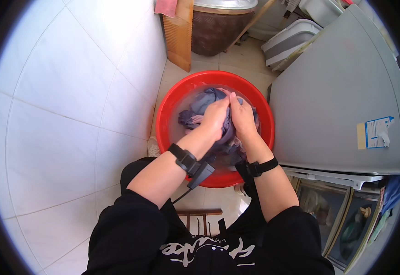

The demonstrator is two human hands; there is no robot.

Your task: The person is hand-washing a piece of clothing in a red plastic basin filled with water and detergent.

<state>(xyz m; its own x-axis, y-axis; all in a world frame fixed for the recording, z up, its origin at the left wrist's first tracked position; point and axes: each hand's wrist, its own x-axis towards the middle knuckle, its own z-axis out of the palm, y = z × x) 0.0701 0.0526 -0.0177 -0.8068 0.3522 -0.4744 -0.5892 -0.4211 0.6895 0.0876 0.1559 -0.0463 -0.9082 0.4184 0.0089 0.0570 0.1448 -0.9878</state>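
Note:
A round red plastic basin (167, 94) stands on the floor in front of me, holding cloudy water and a heap of wet purple, blue-grey and pink cloth (205, 99). My left hand (217, 115) and my right hand (242, 113) come together over the middle of the heap, fingertips almost meeting. Dark purple cloth is gripped between the two palms. The fingers curl away from view, so their undersides are hidden. Each wrist wears a black strap; a dark device is fixed at the left one.
White tiled wall (59, 120) rises at the left. A wooden washboard (177, 37) and a brown bin (217, 31) stand beyond the basin. At the right are a grey cabinet-like appliance (337, 92) and a folded grey-white basin (292, 41). A brown wooden frame (200, 212) is below.

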